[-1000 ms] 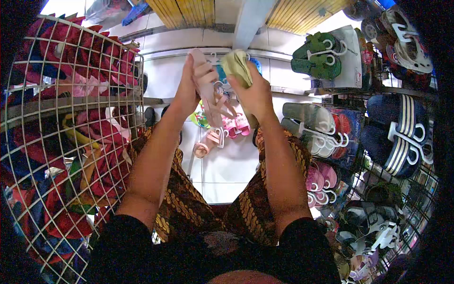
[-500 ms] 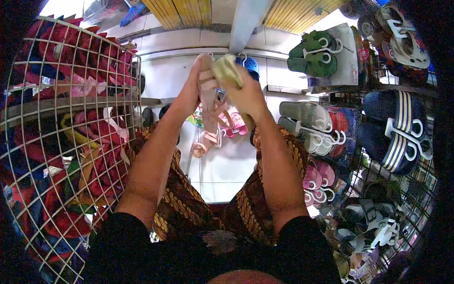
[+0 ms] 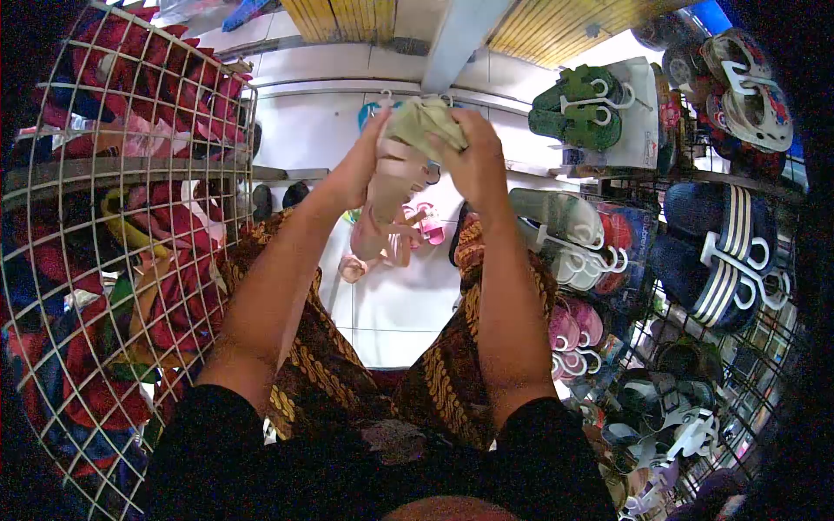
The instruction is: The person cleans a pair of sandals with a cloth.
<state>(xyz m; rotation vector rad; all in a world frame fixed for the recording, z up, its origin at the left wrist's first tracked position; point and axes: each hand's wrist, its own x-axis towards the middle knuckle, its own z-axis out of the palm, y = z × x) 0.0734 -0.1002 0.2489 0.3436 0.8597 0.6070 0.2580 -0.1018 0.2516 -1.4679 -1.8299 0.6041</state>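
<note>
My left hand (image 3: 354, 169) is closed round a beige strappy sandal (image 3: 391, 193), held up in front of me at a slant. A second beige sandal (image 3: 352, 267) hangs just below it. In my right hand (image 3: 479, 165) is a bunched pale green cloth (image 3: 423, 126), its fingers wrapped round it. The cloth lies over the upper end of the sandal and hides that end. Behind and below the beige pair, pink children's sandals (image 3: 427, 224) show against the white tiles.
A wire grid rack (image 3: 130, 165) with red and pink footwear stands close on my left. To the right hang green sandals (image 3: 578, 106), navy striped slides (image 3: 717, 252), grey slippers (image 3: 556, 217) and pink slippers (image 3: 575, 326) on white hangers. A metal post (image 3: 460, 43) rises ahead.
The cloth in my right hand has spread over the sandal's upper end. The beige sandals have shifted slightly left, and blue footwear behind the right hand is now covered.
</note>
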